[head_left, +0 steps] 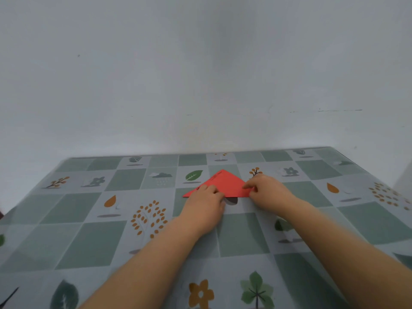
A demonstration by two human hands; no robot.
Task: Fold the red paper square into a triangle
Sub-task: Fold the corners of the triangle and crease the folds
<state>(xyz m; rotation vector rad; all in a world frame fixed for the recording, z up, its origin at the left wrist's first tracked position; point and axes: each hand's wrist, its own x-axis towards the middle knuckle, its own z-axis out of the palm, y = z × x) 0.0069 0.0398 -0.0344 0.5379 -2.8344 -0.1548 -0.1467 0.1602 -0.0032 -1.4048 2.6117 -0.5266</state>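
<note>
The red paper [225, 183] lies flat on the patterned table [93, 239], up toward twelve o'clock from the person and a little short of the far edge by the wall [200, 74]. It already shows as a triangle: one point aims at twelve o'clock, away from the person, and the long straight side runs from nine to three o'clock along the near side. The left hand [206, 205] rests palm down on the nine o'clock half of that long side, fingers loosely spread and pressing, probably to pin the layers so they cannot slide apart. The right hand [265, 192] sits at the three o'clock corner with thumb and fingers drawn close together on the paper; whether they pinch the corner or only press it flat cannot be told. Holding both ends this way likely serves to sharpen the crease along the near side. The paper looks thin, smooth and evenly red, with faint dark marks near the top point, too small to read. The fold seems nearly finished.
</note>
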